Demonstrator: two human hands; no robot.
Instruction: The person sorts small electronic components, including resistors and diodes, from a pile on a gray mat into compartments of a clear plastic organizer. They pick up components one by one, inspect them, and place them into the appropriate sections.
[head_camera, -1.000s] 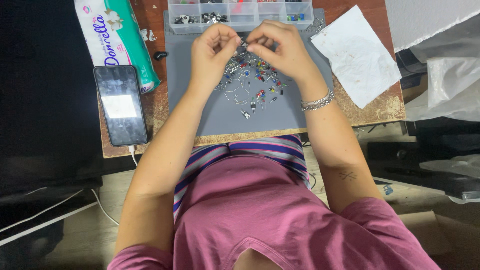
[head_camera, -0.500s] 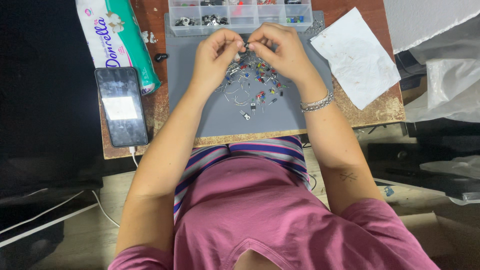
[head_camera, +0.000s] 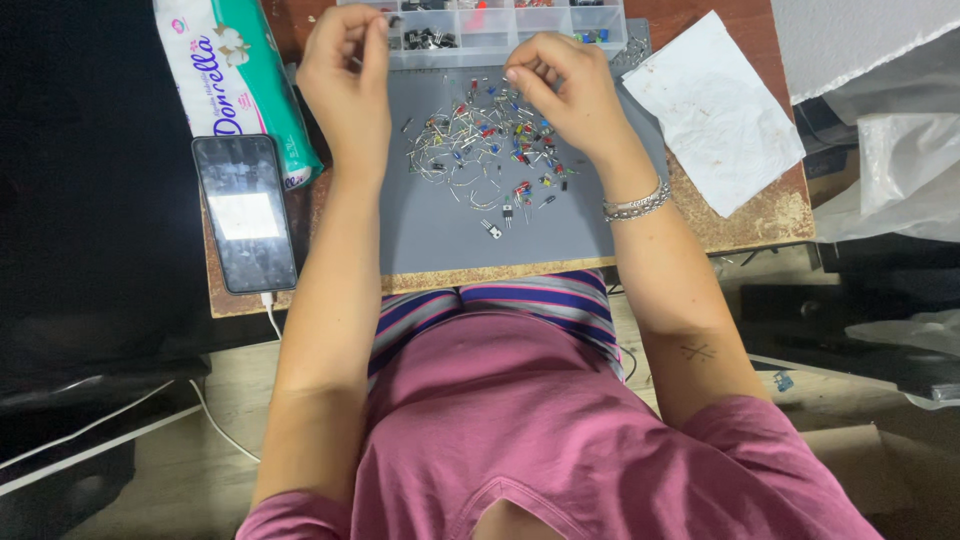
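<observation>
My left hand is raised over the left edge of the grey mat, thumb and forefinger pinched on what looks like a small wire-legged component. My right hand, with a silver bracelet on its wrist, hovers over the far side of a pile of small electronic parts. Its fingertips are pinched together, and anything between them is too small to see. The pile has thin metal leads with red, blue and black bodies and lies scattered on the mat between my hands.
A clear compartment box with sorted parts stands at the mat's far edge. Left of the mat lie a phone on a cable and a green-and-white tissue pack. A crumpled white paper lies at the right on the small wooden table.
My hands were together above the pile; now they have parted. The left hand has swung out to the left, and the right stays over the pile.
</observation>
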